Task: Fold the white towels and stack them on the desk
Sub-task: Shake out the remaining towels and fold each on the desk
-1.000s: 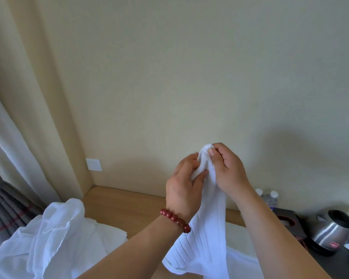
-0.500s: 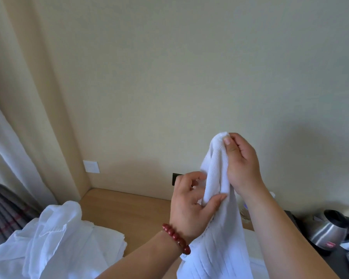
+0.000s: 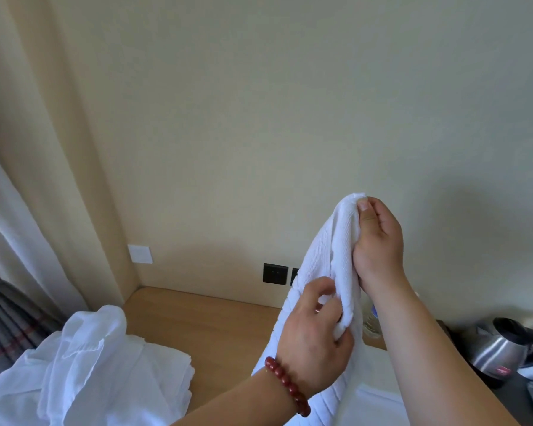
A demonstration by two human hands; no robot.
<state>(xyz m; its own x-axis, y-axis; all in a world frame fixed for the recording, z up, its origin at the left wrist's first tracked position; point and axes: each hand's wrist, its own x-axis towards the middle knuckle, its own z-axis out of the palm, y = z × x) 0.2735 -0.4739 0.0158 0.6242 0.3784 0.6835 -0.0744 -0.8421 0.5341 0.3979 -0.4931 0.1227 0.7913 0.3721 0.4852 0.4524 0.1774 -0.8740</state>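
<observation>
The right hand [image 3: 377, 241] pinches the white towel [image 3: 336, 250] by its top corner, held high above the desk [image 3: 216, 327]; the left hand [image 3: 314, 336] grips a fold lower down; crumpled white linen [image 3: 83, 364], possibly more towels, lies at the desk's left edge.

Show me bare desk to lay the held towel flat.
Free: wood desk between the white linen pile and the towel held by the left hand and right hand, back to the wall. Crowded: right end, with bottle and kettle.
</observation>
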